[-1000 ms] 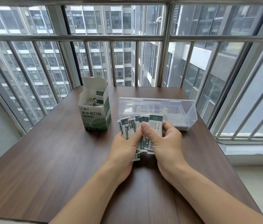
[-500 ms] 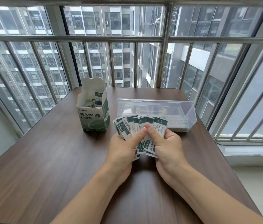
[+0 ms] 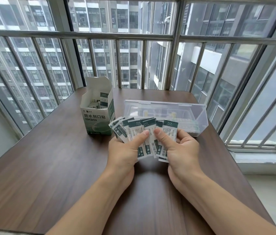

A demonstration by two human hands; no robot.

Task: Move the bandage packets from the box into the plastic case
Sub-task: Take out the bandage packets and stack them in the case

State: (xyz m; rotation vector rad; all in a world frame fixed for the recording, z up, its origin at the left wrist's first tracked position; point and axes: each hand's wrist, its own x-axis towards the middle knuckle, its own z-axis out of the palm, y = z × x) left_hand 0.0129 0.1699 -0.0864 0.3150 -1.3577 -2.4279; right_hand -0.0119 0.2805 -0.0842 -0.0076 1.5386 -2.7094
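Both hands hold a fan of several white-and-green bandage packets (image 3: 136, 128) above the table's middle. My left hand (image 3: 125, 152) grips the left part of the fan, thumb pressed on a packet face. My right hand (image 3: 181, 150) grips the right part, thumb on the rightmost packets. The green-and-white bandage box (image 3: 98, 116) stands open behind and to the left, with more packets visible inside. The clear plastic case (image 3: 196, 116) lies open just behind my hands, with a row of packets along its near right side.
The dark wooden table (image 3: 49, 167) fills the view, with a metal window grille (image 3: 176, 48) close behind the box and case. A ledge and floor lie beyond the table's right edge.
The packets have been spread from a tight bundle into a wider fan, and both hands have lifted them slightly toward the case.
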